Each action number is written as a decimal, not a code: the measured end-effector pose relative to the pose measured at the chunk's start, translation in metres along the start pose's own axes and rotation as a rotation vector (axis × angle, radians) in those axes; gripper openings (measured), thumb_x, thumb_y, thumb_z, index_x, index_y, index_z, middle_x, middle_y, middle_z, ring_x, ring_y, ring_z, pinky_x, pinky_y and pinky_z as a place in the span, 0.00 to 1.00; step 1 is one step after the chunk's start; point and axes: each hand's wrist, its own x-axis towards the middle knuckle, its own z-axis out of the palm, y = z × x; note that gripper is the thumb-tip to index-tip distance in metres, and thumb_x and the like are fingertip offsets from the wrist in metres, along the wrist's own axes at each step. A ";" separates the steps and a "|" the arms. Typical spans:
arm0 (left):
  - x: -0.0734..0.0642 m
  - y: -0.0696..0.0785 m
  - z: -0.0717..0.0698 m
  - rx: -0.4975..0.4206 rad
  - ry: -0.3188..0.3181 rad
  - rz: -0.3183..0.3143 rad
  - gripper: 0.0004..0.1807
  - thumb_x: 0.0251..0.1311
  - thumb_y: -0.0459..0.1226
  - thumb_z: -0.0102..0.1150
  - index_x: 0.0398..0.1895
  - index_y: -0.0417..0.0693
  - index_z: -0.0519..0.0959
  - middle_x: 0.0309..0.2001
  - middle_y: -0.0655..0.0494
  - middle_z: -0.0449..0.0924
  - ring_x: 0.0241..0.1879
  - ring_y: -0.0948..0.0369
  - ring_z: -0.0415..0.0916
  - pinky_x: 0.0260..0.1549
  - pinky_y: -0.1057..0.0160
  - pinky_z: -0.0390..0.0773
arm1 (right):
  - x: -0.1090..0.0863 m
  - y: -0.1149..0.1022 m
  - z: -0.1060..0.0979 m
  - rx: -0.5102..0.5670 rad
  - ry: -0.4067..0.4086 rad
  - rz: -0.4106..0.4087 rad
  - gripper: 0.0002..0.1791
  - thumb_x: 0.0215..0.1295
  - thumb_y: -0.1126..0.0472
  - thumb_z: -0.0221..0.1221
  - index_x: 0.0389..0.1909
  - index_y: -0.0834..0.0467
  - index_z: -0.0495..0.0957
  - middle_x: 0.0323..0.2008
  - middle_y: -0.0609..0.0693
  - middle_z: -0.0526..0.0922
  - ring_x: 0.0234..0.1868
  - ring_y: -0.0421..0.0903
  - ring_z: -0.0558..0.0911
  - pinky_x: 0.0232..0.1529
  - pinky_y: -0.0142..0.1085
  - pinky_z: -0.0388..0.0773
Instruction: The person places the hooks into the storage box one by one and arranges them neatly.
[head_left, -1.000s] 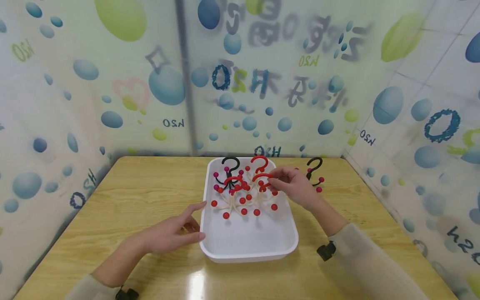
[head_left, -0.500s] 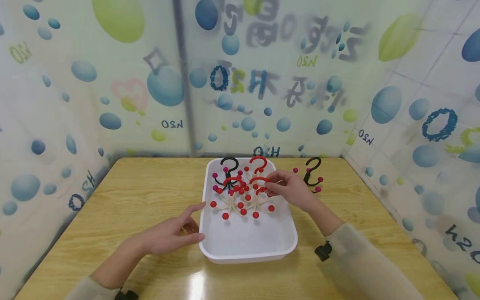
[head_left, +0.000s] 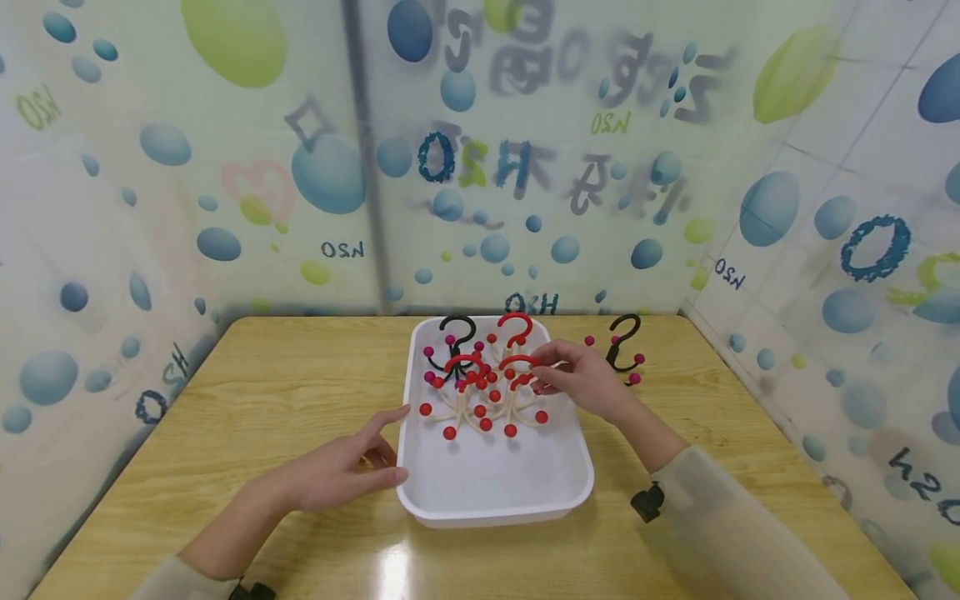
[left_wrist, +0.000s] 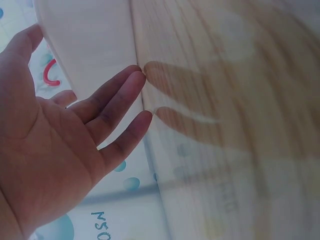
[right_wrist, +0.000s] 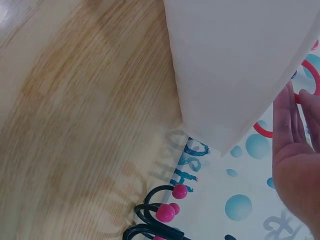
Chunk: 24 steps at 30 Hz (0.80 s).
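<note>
A white plastic tray [head_left: 495, 487] holds several multi-arm hangers with hooked tops and ball-tipped arms. My right hand [head_left: 577, 379] pinches the red hook of a cream hanger [head_left: 512, 410] with red balls, inside the tray. Left of it lies a similar red-and-cream hanger [head_left: 461, 408]. Behind them are a black hanger [head_left: 456, 354] with magenta balls and another with a red hook [head_left: 516, 321]. My left hand [head_left: 337, 467] has its fingers spread and touches the tray's left side; in the left wrist view the fingertips [left_wrist: 137, 75] rest near the tray's outer wall.
Another black hanger [head_left: 613, 358] with magenta balls stands on the wooden table [head_left: 300, 375], right of the tray behind my right hand. A patterned curtain [head_left: 480, 225] closes off the back and both sides of the table.
My right hand has moved slightly left and down with the cream hanger's red hook, and over the last half second it has barely moved. The left hand keeps its place on the tray.
</note>
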 end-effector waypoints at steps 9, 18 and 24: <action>0.000 -0.001 0.000 0.012 0.009 0.021 0.48 0.78 0.58 0.62 0.90 0.58 0.49 0.52 0.58 0.86 0.56 0.59 0.81 0.62 0.45 0.82 | -0.001 -0.003 -0.001 -0.029 0.004 -0.004 0.17 0.81 0.59 0.64 0.64 0.61 0.82 0.57 0.64 0.87 0.49 0.56 0.91 0.56 0.49 0.90; 0.000 0.000 0.000 0.005 0.005 0.007 0.48 0.77 0.58 0.63 0.90 0.58 0.49 0.53 0.57 0.86 0.55 0.59 0.81 0.63 0.44 0.82 | -0.002 -0.003 -0.002 -0.021 0.002 -0.007 0.16 0.81 0.60 0.64 0.63 0.60 0.82 0.58 0.63 0.87 0.49 0.56 0.92 0.55 0.48 0.91; -0.001 -0.001 0.000 0.012 0.004 0.022 0.48 0.78 0.58 0.62 0.90 0.57 0.49 0.52 0.58 0.86 0.56 0.59 0.81 0.63 0.45 0.82 | -0.005 0.000 -0.009 -0.045 0.007 -0.007 0.19 0.81 0.60 0.64 0.67 0.59 0.81 0.61 0.60 0.86 0.52 0.58 0.92 0.53 0.44 0.91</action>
